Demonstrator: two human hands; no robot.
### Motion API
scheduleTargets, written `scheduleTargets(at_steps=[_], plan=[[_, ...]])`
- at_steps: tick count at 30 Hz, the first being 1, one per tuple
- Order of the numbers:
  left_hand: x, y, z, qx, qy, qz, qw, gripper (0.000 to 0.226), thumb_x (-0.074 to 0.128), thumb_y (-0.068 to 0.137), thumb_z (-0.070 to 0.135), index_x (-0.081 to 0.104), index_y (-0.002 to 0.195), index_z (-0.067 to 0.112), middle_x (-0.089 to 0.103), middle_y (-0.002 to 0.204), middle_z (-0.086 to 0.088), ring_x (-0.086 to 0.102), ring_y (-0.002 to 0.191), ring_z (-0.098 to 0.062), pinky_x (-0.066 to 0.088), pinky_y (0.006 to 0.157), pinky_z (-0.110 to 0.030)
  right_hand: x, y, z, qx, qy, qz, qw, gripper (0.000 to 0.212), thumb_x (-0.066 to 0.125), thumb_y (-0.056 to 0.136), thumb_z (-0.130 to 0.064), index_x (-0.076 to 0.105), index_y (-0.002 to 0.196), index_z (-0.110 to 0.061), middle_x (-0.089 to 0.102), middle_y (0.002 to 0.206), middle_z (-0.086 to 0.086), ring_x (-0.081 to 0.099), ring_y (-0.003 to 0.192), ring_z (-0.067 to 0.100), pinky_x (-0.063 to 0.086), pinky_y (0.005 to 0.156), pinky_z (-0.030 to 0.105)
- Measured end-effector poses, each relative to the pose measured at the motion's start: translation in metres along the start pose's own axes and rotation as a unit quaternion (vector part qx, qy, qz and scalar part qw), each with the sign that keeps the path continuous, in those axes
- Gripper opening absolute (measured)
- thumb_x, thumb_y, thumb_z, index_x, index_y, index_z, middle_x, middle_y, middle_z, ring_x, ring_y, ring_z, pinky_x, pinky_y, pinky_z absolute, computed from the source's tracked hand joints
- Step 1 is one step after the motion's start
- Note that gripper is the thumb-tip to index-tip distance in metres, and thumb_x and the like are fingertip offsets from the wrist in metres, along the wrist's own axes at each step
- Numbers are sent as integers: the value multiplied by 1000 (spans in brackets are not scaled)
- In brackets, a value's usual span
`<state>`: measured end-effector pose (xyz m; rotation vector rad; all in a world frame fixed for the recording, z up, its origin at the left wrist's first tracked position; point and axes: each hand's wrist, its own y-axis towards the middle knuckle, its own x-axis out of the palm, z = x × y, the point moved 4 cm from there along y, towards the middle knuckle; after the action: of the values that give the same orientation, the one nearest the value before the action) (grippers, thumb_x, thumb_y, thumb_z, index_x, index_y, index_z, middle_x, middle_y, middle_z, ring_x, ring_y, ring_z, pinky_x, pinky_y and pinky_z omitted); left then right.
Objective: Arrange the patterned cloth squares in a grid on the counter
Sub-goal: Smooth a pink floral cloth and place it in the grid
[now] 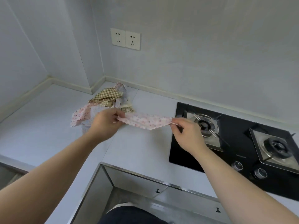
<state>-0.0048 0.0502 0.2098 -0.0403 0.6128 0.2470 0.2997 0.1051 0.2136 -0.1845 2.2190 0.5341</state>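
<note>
Here, pink floral cloth square (pixel 147 121) stretched left-right, both hands pinching

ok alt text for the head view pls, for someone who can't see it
The left hand and right hand pinch the ends of a pink cloth, stretching it above a pale counter. Behind the left hand lies a heap of patterned cloths; a black gas hob sits at right.

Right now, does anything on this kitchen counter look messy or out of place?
Yes. The cloth squares lie in a crumpled heap near the counter corner, none laid flat. The left hand and right hand stretch a pink floral cloth, its end over the stove edge.
</note>
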Motion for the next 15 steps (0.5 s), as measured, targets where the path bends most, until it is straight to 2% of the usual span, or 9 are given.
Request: scheduleTargets(at_steps=[3, 5, 7, 9, 11, 13, 15], plan=[[21, -14, -33, -9, 57, -58, 997, 12, 75, 89, 18, 71, 99, 23, 71, 105, 7, 69, 97, -9, 57, 91, -30, 27, -19, 18, 2, -25, -87, 996, 18, 66, 96, -17, 78, 110, -14, 74, 111, -3, 65, 104, 11, 50, 99, 27], [37, -22, -56, -10, 91, -69, 993, 8, 74, 90, 26, 73, 97, 22, 72, 99, 9, 67, 90, -2, 56, 85, -26, 48, -30, 37, 8, -20, -138, 990, 19, 64, 96, -18, 78, 109, -15, 73, 109, -5, 65, 101, 10, 52, 97, 33], [57, -25, -77, 14, 138, -80, 987, 11, 71, 92, 36, 75, 92, 25, 71, 92, 14, 63, 83, 3, 50, 73, -15, 72, -36, 59, -6, -25, -183, 983, 21, 63, 97, -24, 78, 110, -18, 72, 108, -8, 64, 99, 8, 53, 94, 33], [78, -26, -100, 50, 168, -79, 981, 15, 72, 90, 43, 76, 90, 29, 71, 91, 15, 61, 85, 1, 49, 73, -20, 94, -40, 83, -31, -41, -211, 976, 21, 63, 97, -28, 78, 110, -20, 72, 104, -8, 62, 98, 9, 52, 92, 31], [96, -29, -120, 81, 178, -56, 979, 16, 75, 87, 45, 78, 90, 29, 71, 92, 14, 62, 88, -5, 53, 79, -30, 114, -44, 103, -81, -62, -205, 973, 18, 66, 94, -27, 79, 104, -19, 73, 94, -7, 60, 94, 13, 50, 88, 31], [108, -32, -137, 83, 177, -27, 980, 15, 77, 86, 43, 77, 89, 28, 70, 91, 13, 62, 84, -2, 50, 78, -26, 129, -51, 118, -129, -65, -173, 974, 14, 68, 91, -25, 79, 95, -18, 72, 85, -9, 57, 88, 15, 47, 80, 30], [115, -34, -147, 92, 188, -3, 978, 12, 75, 87, 38, 76, 82, 28, 69, 83, 14, 61, 76, 0, 44, 68, -19, 139, -59, 129, -157, -55, -135, 977, 15, 67, 88, -28, 79, 88, -18, 70, 79, -12, 54, 84, 13, 43, 78, 26]])
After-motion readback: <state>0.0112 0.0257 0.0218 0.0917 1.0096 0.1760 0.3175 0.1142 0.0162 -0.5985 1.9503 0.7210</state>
